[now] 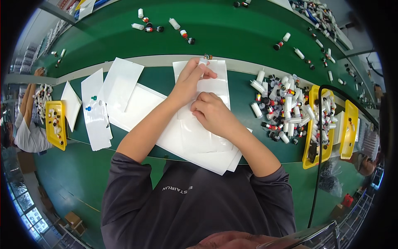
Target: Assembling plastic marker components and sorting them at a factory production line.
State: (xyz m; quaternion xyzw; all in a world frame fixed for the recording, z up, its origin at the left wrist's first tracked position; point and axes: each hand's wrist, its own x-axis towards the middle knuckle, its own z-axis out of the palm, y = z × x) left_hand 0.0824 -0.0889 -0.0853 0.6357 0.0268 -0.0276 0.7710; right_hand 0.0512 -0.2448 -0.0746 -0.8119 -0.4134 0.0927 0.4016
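Note:
My left hand (191,79) is raised over the far end of a clear plastic bag (215,85) and pinches a small white tube (202,62) between thumb and fingers. My right hand (209,111) is closed into a loose fist and presses on the same bag, just below the left hand. Under both hands lies a stack of white plastic sheets (141,110) on the green table. Whether the right hand's fingers hold anything is hidden.
A heap of small white tubes and dark caps (277,108) lies to the right, beside two yellow trays (315,124). Loose white bags (96,110) lie to the left near another yellow tray (56,124), where another person (27,124) sits. More tubes are scattered on the far table (166,27).

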